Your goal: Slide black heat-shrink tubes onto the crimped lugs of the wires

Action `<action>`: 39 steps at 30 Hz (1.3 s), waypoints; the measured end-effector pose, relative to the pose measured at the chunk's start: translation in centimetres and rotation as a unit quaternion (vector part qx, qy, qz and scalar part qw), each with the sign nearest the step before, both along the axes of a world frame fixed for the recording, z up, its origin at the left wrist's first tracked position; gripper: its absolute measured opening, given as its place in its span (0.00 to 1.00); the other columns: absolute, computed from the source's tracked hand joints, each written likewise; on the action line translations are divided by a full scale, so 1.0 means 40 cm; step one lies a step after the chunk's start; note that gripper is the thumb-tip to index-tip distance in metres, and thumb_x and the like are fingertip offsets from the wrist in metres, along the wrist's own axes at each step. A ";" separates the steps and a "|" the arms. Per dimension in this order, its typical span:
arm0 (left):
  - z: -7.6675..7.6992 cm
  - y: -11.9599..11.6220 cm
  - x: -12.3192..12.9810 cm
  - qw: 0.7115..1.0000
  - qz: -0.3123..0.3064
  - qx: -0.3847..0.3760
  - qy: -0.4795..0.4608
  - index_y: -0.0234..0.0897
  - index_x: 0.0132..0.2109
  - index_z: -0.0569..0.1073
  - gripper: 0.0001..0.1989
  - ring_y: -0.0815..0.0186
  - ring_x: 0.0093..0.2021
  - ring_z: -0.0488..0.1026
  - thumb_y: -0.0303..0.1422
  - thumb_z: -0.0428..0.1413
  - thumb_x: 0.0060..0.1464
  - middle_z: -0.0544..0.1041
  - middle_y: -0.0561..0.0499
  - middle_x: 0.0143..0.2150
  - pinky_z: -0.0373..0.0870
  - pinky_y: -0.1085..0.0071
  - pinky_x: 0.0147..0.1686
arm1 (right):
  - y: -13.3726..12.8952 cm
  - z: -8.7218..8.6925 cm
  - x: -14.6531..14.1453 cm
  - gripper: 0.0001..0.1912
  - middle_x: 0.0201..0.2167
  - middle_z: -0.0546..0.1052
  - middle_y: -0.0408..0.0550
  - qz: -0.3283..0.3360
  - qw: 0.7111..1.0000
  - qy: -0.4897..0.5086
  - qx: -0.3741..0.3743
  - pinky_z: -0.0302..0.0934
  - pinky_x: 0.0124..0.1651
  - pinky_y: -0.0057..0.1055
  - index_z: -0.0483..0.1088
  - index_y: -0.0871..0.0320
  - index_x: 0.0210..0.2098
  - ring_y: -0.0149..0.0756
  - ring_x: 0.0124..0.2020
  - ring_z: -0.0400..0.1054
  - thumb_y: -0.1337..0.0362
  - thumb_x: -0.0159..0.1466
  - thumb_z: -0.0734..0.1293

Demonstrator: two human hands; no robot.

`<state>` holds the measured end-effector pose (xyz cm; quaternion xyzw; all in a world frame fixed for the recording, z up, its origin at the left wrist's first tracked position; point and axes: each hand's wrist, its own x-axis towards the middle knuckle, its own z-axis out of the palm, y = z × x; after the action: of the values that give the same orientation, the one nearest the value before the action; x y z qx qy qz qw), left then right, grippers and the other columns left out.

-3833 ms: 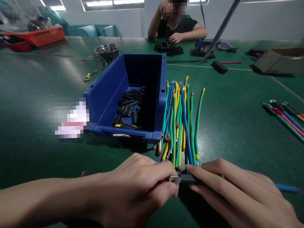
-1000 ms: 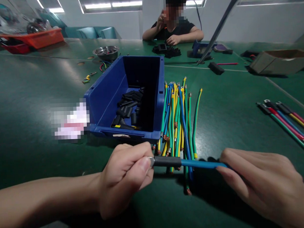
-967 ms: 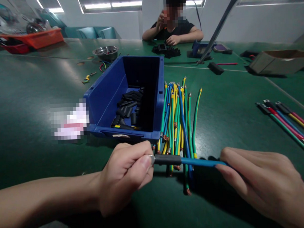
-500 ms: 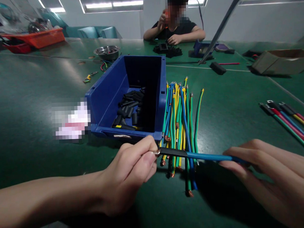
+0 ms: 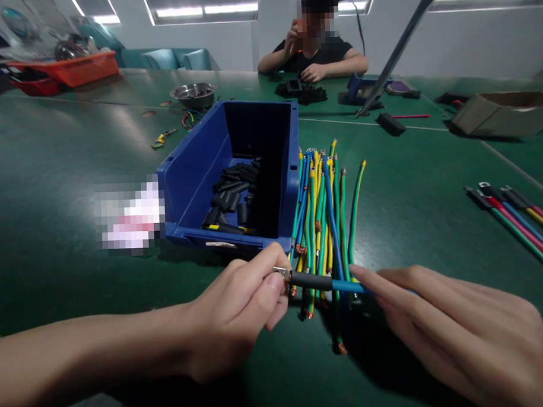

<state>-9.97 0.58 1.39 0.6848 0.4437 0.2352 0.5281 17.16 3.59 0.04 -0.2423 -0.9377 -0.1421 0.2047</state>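
My left hand (image 5: 252, 305) pinches the metal terminal lug (image 5: 283, 273) at one end of a blue cable (image 5: 347, 286). A black sleeve (image 5: 311, 280) sits around the cable close to the lug. To the right, my right hand (image 5: 444, 316) has its fingers closed on the blue part, and its index finger reaches along the cable; the far end is hidden behind the hand. Behind them lies a pile of blue, green and yellow cables (image 5: 328, 219), several with bare copper ends. A blue bin (image 5: 182, 197) stands left of the pile and holds loose black sleeves (image 5: 229, 199).
Several finished-looking cables with black sleeves (image 5: 516, 216) lie at the right. A metal bowl (image 5: 194, 96), an orange basket (image 5: 77, 69) and a cardboard box (image 5: 504, 113) stand farther off. A person (image 5: 313, 53) sits across the green table (image 5: 74, 151).
My right hand has slid left along the blue cable, closer to the black sleeve, leaving less blue showing. My left hand keeps its hold on the lug.
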 end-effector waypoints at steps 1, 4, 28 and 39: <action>0.002 0.001 0.001 1.000 -0.004 -0.004 0.006 0.39 0.35 0.58 0.12 0.71 0.21 0.61 0.35 0.36 0.66 0.65 0.57 0.23 0.57 0.73 0.23 | -0.003 -0.003 -0.002 0.20 0.27 0.73 0.43 0.005 1.000 -0.009 -0.004 0.56 0.28 0.28 0.64 0.62 0.57 0.27 0.22 0.63 0.73 0.66 0.59; 0.008 0.001 0.005 0.999 -0.012 0.017 0.049 0.39 0.35 0.58 0.11 0.69 0.21 0.60 0.35 0.36 0.65 0.66 0.57 0.23 0.54 0.71 0.23 | -0.006 -0.010 -0.003 0.19 0.25 0.69 0.42 0.017 0.999 -0.025 -0.017 0.54 0.25 0.27 0.63 0.65 0.57 0.27 0.22 0.62 0.72 0.67 0.58; 0.000 0.002 0.003 0.973 -0.086 0.126 0.175 0.40 0.42 0.61 0.11 0.68 0.26 0.65 0.32 0.35 0.68 0.70 0.55 0.30 0.56 0.70 0.28 | -0.018 0.003 -0.015 0.11 0.18 0.66 0.35 -0.059 0.966 0.101 -0.232 0.50 0.20 0.23 0.66 0.55 0.32 0.22 0.15 0.60 0.58 0.68 0.61; -0.031 -0.005 -0.005 0.983 -0.064 0.117 0.127 0.40 0.39 0.60 0.10 0.69 0.23 0.63 0.34 0.37 0.69 0.66 0.58 0.26 0.53 0.71 0.25 | -0.019 -0.003 -0.016 0.11 0.17 0.62 0.36 -0.028 0.976 0.058 -0.208 0.46 0.21 0.28 0.62 0.55 0.28 0.25 0.15 0.54 0.61 0.68 0.60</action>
<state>-10.16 0.36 0.15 0.7929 0.4317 0.1624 0.3981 16.50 2.84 -0.10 -0.3130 -0.9263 0.0644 0.1997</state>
